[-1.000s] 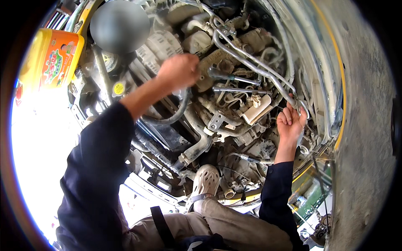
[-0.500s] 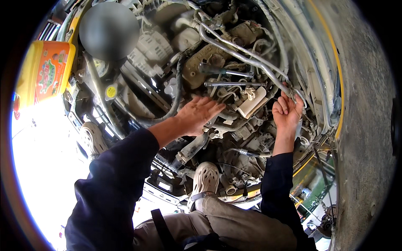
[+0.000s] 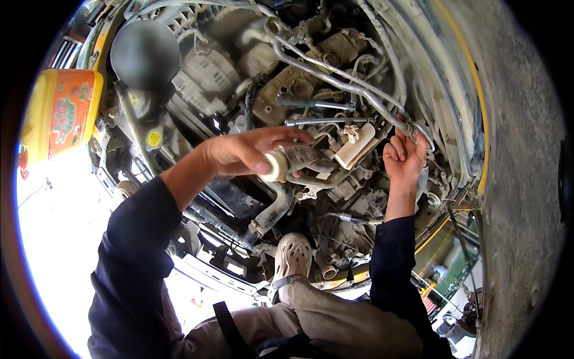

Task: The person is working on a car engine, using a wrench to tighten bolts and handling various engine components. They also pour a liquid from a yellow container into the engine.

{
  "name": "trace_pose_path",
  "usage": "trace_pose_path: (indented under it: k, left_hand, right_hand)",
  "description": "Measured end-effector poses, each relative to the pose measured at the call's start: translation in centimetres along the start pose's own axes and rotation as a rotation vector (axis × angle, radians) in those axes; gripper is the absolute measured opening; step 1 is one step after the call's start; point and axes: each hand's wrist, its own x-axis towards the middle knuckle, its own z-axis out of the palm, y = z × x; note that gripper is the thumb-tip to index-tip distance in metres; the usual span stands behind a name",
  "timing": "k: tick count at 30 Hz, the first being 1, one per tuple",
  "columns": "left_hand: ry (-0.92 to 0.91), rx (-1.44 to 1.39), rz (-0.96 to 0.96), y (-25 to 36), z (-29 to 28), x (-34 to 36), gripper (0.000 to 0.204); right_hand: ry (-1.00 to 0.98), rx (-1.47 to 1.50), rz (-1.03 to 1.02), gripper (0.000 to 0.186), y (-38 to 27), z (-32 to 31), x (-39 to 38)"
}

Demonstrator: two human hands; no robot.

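I look into an open engine bay crowded with dusty parts. My left hand (image 3: 242,152) reaches across its middle and grips a pale cylindrical part (image 3: 286,161), its round end facing me. My right hand (image 3: 405,157) is at the right side, fingers curled around a thin metal pipe (image 3: 335,72) and the wiring beside it. Just above and between both hands lie a long socket extension bar (image 3: 326,121) and a dark-handled tool (image 3: 311,103) on the engine. A white plastic connector (image 3: 354,151) sits between my hands.
A yellow and orange plastic jug (image 3: 63,113) stands at the left edge of the bay. A round dark blurred patch (image 3: 144,55) is at the upper left. My foot in a pale perforated clog (image 3: 291,258) rests on the front frame. Grey ground lies to the right.
My left hand came down from the upper left of the engine to its middle and closed on the pale cylindrical part. The right hand stayed at the pipe.
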Motion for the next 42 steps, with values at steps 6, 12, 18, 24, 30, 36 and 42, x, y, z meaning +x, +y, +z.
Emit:
trace_pose_path:
  k: [6,12,18,24,30,36,42]
  left_hand:
    - [-0.186,0.041,0.03,1.1,-0.2,-0.5,0.129]
    - [-0.319,0.068,0.036,1.7,0.6,-0.6,0.126]
    - [-0.517,0.137,0.045,1.9,-0.3,-0.5,0.122]
    - [-0.483,0.183,0.034,2.7,0.0,-0.8,0.121]
    - [-0.556,0.196,0.079,3.5,0.3,-0.8,0.119]
    - [-0.561,0.245,0.049,3.9,0.6,-0.7,0.119]
    - [-0.551,0.221,0.039,3.7,1.1,-0.9,0.12]
  right_hand:
    - [0.031,-0.009,-0.016,0.045,0.1,0.4,-0.1]
    - [0.015,0.0,-0.013,0.046,0.1,0.2,-0.1]
    - [-0.02,0.004,-0.002,0.047,0.0,-0.2,0.0]
    - [0.029,-0.032,-0.031,0.05,0.2,0.2,-0.2]
    - [0.013,-0.028,-0.025,0.053,0.1,0.1,-0.3]
    - [0.019,-0.012,-0.028,0.052,0.0,-0.3,-0.3]
    - [0.029,-0.004,-0.032,0.053,0.3,0.1,-0.2]
